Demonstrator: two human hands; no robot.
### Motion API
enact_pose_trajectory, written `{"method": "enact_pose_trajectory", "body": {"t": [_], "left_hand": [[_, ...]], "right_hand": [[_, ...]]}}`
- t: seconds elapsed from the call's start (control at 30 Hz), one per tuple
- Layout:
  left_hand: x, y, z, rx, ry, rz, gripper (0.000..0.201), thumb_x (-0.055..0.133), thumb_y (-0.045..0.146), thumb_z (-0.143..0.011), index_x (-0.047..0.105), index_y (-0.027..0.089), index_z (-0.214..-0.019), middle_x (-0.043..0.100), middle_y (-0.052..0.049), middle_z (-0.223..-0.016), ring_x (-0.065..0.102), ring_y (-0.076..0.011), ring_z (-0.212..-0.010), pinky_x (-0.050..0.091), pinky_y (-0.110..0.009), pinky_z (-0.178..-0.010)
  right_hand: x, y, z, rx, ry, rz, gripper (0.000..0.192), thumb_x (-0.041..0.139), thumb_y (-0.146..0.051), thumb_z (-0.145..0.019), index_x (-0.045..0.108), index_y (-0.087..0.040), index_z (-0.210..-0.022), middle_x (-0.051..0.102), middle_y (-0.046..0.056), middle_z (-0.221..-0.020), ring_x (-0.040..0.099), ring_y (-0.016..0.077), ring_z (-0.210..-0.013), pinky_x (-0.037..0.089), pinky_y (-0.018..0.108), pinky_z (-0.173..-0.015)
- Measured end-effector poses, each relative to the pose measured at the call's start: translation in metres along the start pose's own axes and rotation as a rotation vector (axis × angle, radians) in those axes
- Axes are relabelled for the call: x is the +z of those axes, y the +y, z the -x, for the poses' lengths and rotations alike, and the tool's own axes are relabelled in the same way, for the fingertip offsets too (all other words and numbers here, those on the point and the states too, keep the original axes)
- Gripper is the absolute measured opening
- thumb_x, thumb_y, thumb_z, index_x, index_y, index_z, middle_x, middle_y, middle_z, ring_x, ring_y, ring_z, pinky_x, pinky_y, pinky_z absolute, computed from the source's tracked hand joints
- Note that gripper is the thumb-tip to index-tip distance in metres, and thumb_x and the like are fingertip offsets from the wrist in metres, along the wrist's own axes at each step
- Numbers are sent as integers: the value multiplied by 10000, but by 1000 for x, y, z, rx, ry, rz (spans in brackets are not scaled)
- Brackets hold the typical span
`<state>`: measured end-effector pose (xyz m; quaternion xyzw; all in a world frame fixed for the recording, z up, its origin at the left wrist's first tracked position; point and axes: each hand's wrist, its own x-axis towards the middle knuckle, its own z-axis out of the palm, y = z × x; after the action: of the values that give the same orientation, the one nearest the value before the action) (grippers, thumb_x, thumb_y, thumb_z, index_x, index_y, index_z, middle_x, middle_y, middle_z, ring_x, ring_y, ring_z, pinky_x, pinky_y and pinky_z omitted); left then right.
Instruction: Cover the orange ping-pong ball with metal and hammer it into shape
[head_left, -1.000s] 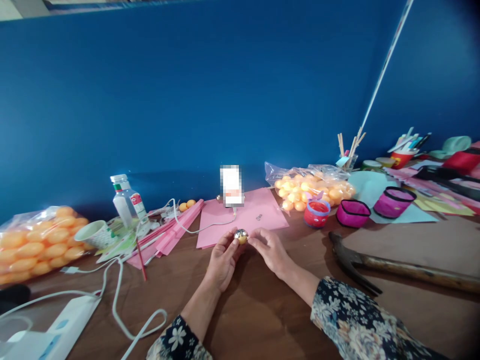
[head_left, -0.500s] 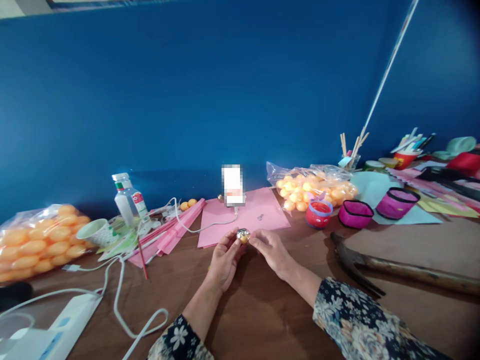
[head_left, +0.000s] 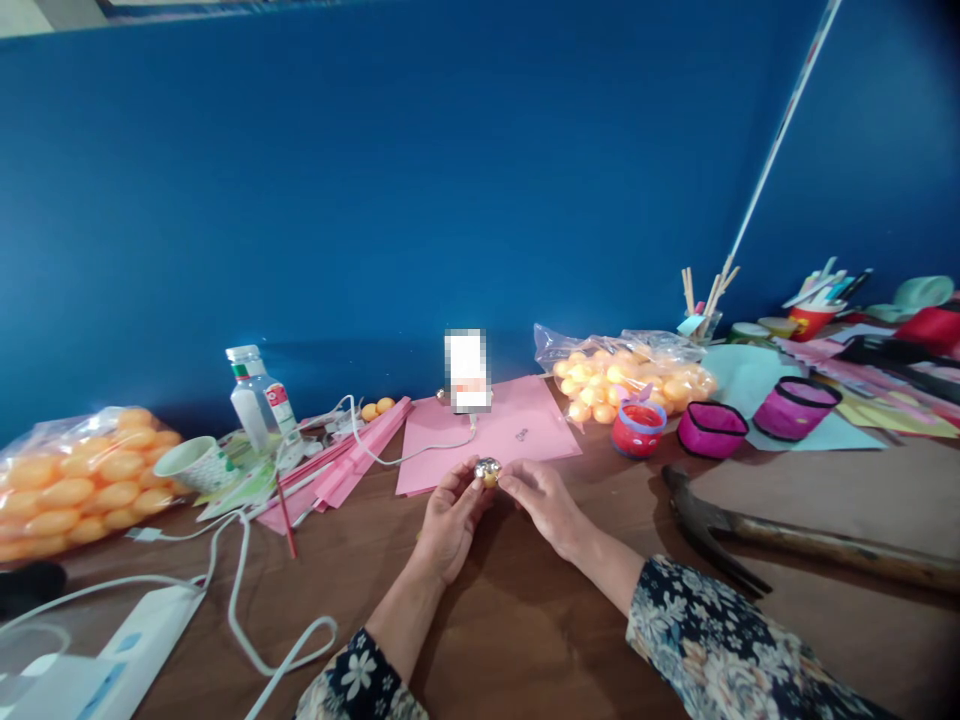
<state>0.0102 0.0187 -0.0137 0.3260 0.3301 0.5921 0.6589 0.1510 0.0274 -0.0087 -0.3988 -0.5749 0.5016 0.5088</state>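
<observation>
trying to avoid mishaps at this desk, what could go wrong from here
The shiny ball is pinched in the left hand, so it might slip and roll across the table. A white cable loops beside the left sleeve and could snag that arm. The right arm could bump the nearby hammer.

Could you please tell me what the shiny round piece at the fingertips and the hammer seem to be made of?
Round piece: possibly polished metal, or plastic with a metallic coating; it shows bright, mirror-like silver and gold.
Hammer: handle apparently worn wood, brown with dark marks; head probably metal, dark and dull, with slender claws.
</observation>
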Motion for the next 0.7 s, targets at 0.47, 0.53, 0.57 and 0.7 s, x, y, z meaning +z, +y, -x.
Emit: {"method": "enact_pose_trajectory", "body": {"t": [0.47,0.53,0.57,0.7], "left_hand": [[-1,0,0,-1,-11,-12,353,652,164,-695,556,188,-1034,630,-53,-1012,589,-166,-931,412,-341,-902],[-1,0,0,1,-5,-6,345,659,165,-687,568,193,-1018,632,-51,-1016,589,-164,-932,410,-336,-905],[-1,0,0,1,-3,-4,340,661,166,-685,573,194,-1013,633,-50,-1019,589,-163,-931,410,-334,-905],[-1,0,0,2,0,-5,371,656,171,-689,565,202,-1047,630,-49,-1033,590,-162,-930,414,-336,-904]], "right_hand": [[-1,2,0,2,-23,-17,240,547,-388,-770,574,-154,-728,469,-49,-550,395,79,-500,330,202,-479],[-1,2,0,2,-28,-10,245,542,-391,-774,570,-153,-723,466,-49,-545,396,81,-503,328,202,-481],[-1,2,0,4,-31,-6,247,540,-394,-776,567,-154,-722,464,-48,-543,397,82,-504,326,203,-480],[-1,1,0,8,-40,-11,256,532,-403,-781,562,-156,-719,465,-49,-539,397,83,-502,321,204,-479]]}}
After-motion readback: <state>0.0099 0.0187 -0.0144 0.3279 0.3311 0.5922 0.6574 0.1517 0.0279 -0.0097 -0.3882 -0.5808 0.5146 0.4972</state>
